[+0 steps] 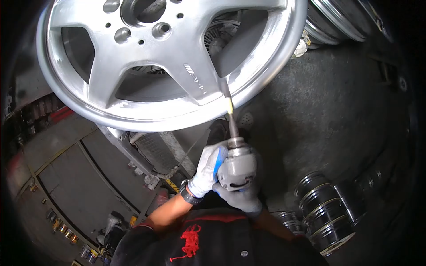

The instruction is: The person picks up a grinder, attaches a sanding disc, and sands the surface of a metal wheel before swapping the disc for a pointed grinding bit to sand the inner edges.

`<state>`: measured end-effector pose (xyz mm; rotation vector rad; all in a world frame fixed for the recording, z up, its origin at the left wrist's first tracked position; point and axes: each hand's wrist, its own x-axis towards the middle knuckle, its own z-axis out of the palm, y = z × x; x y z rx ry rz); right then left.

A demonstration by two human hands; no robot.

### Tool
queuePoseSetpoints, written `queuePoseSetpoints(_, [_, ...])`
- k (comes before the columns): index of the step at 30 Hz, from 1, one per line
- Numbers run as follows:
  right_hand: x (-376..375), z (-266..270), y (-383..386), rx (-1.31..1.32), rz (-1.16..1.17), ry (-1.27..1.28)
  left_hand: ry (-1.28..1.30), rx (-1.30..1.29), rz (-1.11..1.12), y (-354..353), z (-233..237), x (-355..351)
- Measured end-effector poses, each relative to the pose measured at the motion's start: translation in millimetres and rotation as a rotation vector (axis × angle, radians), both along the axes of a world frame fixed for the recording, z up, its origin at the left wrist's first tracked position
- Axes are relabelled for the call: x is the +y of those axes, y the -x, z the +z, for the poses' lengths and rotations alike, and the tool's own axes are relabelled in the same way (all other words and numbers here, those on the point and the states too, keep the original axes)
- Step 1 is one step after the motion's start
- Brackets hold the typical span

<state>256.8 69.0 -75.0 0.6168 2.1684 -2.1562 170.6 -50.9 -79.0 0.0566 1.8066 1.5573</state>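
Observation:
A bare silver alloy wheel [106, 66] with wide spokes and AMG lettering fills the upper view. My left hand [207, 169], in a white and blue work glove, is wrapped round the front of a grey die grinder [238, 170]. Beneath the tool's rear, my right hand [242, 200] grips it in a greyish glove; its fingers are partly hidden. The grinder points away from me, and its long shaft [233, 126] with a yellow band reaches the wheel's rim. There the blurred tip meets the metal beside the lettered spoke's foot.
Stacked wheel rims [326, 208] stand on the dark floor [328, 111] at lower right, with more rims [337, 22] at upper right. A metal frame [128, 153] sits under the wheel. Small containers [66, 230] line the lower left. My shoes show below the rim.

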Motion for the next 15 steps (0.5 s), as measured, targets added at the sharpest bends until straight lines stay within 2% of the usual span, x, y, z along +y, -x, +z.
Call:
queuePoseSetpoints(2, [4.5,-5.6,9.4,-0.008,0.028,-0.011,-0.157,0.028,0.017,4.7,-21.1,0.3])
queuePoseSetpoints(3, [5.5,-10.8,12.0,0.03,0.03,-0.047,-0.159,0.226,0.03,-4.5,-34.5,-6.4])
queuePoseSetpoints(4, [4.6,-16.6,11.4,0.067,0.031,-0.082,-0.161,0.226,0.035,-11.1,-51.6,-13.5])
queuePoseSetpoints(6, [0.7,-28.6,-0.9,0.039,0.018,-0.116,-0.008,0.463,-0.122,-17.8,-77.3,-22.5])
queuePoseSetpoints(7, [1.4,-25.9,0.2,0.036,0.017,-0.142,0.064,0.819,-0.047,-10.2,-63.8,-10.6])
queuePoseSetpoints(8, [1.8,-22.2,0.9,0.032,0.016,-0.167,0.063,0.817,-0.041,-3.1,-49.3,-6.7])
queuePoseSetpoints(10, [1.3,-9.1,2.8,0.043,0.034,-0.141,-0.106,-0.045,-0.056,10.8,-17.9,-1.1])
queuePoseSetpoints(11, [0.8,-5.0,2.4,0.057,0.047,-0.112,-0.087,-0.111,0.017,11.8,5.0,5.7])
queuePoseSetpoints(12, [-1.2,-6.7,-4.3,0.059,0.048,-0.112,-0.087,-0.109,0.019,6.9,3.3,3.1])
queuePoseSetpoints(14, [-6.9,-12.3,-22.9,-0.002,0.171,-0.218,-0.252,-0.213,0.032,-3.3,-4.1,-3.8])
queuePoseSetpoints(15, [-9.9,-9.8,-24.8,-0.072,0.104,-0.09,-0.002,0.072,-0.043,-5.5,7.8,-4.7])
